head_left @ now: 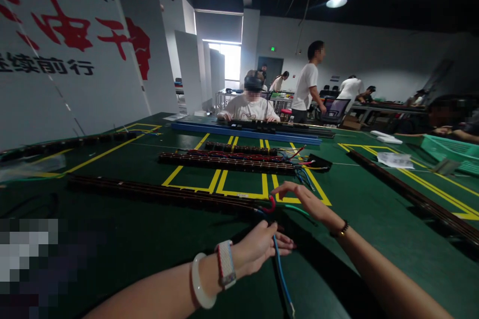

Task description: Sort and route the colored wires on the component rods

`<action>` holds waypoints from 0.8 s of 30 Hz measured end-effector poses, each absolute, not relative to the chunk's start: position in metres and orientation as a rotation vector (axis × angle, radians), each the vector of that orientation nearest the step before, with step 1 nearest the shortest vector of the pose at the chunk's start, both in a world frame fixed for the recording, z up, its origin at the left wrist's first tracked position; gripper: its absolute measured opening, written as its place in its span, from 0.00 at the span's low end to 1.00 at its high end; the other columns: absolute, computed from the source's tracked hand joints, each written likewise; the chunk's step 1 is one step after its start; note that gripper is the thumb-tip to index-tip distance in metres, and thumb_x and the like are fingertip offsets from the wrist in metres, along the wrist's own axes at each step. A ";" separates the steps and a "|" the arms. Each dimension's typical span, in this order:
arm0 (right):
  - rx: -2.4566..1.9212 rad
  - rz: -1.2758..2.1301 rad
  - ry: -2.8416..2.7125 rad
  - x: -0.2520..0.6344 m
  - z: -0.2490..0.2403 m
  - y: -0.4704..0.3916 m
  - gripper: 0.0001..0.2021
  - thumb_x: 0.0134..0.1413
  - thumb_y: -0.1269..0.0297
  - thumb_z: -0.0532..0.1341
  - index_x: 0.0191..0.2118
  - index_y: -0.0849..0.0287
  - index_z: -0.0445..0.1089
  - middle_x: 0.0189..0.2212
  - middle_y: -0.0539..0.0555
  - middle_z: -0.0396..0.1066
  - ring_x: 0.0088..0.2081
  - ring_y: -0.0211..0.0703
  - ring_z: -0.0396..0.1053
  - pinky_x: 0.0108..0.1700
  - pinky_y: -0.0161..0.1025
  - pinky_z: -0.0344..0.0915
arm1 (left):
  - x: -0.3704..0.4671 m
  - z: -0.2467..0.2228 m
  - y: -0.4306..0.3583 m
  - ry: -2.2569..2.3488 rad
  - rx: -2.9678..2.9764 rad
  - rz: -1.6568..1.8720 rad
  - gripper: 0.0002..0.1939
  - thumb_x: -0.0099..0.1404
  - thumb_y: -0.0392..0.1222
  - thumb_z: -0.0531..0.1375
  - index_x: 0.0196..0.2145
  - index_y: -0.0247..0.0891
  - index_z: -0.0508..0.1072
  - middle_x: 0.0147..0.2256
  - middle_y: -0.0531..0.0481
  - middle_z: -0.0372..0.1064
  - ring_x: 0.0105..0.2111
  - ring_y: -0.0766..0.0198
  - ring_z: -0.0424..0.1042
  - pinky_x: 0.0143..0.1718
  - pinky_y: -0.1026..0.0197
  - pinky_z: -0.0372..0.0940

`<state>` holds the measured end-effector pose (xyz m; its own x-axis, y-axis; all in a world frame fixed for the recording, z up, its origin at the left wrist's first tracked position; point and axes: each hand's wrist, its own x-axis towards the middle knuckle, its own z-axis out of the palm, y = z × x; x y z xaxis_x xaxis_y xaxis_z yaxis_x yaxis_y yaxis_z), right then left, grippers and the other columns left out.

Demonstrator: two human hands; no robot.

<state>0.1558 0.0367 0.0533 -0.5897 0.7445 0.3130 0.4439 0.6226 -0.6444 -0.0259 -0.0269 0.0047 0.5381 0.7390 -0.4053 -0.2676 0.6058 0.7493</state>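
On the green worktop (123,249), a long dark strip (160,197) runs from the left toward the middle, its wired right end lying just ahead of the left hand and to the left of the right hand. Farther off, beyond this strip, a group of similar dark strips (228,162) lies across yellow tape lines (243,195). The left hand (266,245), below the near strip's end, has its thumb pressed over a blue wire (281,271) against extended fingers; the wire trails down toward the near edge of view. A curved red wire (271,205) rises at the strip's end, right by the right hand's fingertips. The right hand (299,198) arches palm-down with bent fingers; whether it grips or touches the red wire, I cannot tell. A green wire (299,210) passes just beneath it. Farther right, another dark strip (407,192) slants across the worktop, well apart from both hands.
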 end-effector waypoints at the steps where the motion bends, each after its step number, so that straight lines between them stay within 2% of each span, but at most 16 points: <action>1: -1.044 0.618 -2.245 0.167 0.047 0.036 0.34 0.63 0.42 0.36 0.49 0.61 0.70 0.40 0.59 0.70 0.43 0.45 0.66 0.48 0.42 0.61 | -0.027 0.008 -0.028 0.809 0.693 0.646 0.08 0.70 0.40 0.46 0.39 0.34 0.60 0.33 0.43 0.70 0.33 0.62 0.74 0.48 0.51 0.64; 5: -1.342 0.231 -2.479 0.189 0.025 0.039 0.22 0.61 0.47 0.53 0.48 0.58 0.73 0.41 0.59 0.71 0.43 0.48 0.66 0.48 0.45 0.60 | -0.033 0.017 -0.027 0.881 0.848 0.534 0.08 0.71 0.41 0.44 0.40 0.35 0.59 0.30 0.47 0.69 0.28 0.64 0.73 0.43 0.52 0.65; 10: -1.325 0.283 -2.632 0.186 0.016 0.047 0.15 0.63 0.58 0.53 0.45 0.58 0.74 0.37 0.57 0.73 0.39 0.44 0.68 0.44 0.39 0.62 | -0.045 0.017 -0.013 1.020 1.142 0.272 0.16 0.71 0.51 0.39 0.37 0.37 0.58 0.19 0.56 0.63 0.17 0.68 0.65 0.29 0.60 0.64; 14: -1.387 0.413 -2.555 0.185 0.015 0.047 0.13 0.62 0.59 0.55 0.44 0.57 0.74 0.39 0.55 0.73 0.40 0.43 0.69 0.43 0.37 0.62 | -0.054 0.022 -0.004 1.080 1.321 0.108 0.19 0.68 0.56 0.44 0.32 0.38 0.59 0.16 0.58 0.59 0.13 0.72 0.56 0.21 0.66 0.57; 18: -1.431 0.449 -2.505 0.184 0.015 0.045 0.13 0.62 0.59 0.55 0.43 0.58 0.74 0.38 0.56 0.73 0.38 0.43 0.69 0.41 0.36 0.62 | -0.060 0.029 0.001 1.145 1.419 0.030 0.19 0.67 0.56 0.47 0.27 0.38 0.59 0.14 0.58 0.56 0.12 0.74 0.52 0.18 0.68 0.49; 20: -1.435 0.452 -2.506 0.183 0.016 0.044 0.13 0.62 0.59 0.55 0.42 0.59 0.74 0.37 0.56 0.73 0.37 0.42 0.68 0.40 0.36 0.62 | -0.062 0.029 0.003 1.129 1.445 0.007 0.19 0.66 0.57 0.48 0.27 0.38 0.59 0.14 0.57 0.57 0.12 0.73 0.54 0.18 0.67 0.51; 24: -1.393 0.500 -2.384 0.176 0.028 0.037 0.17 0.62 0.54 0.54 0.44 0.61 0.74 0.41 0.59 0.72 0.40 0.44 0.68 0.44 0.38 0.64 | -0.070 0.024 0.008 0.936 1.410 0.005 0.23 0.64 0.60 0.49 0.28 0.36 0.66 0.19 0.48 0.68 0.18 0.66 0.67 0.25 0.63 0.61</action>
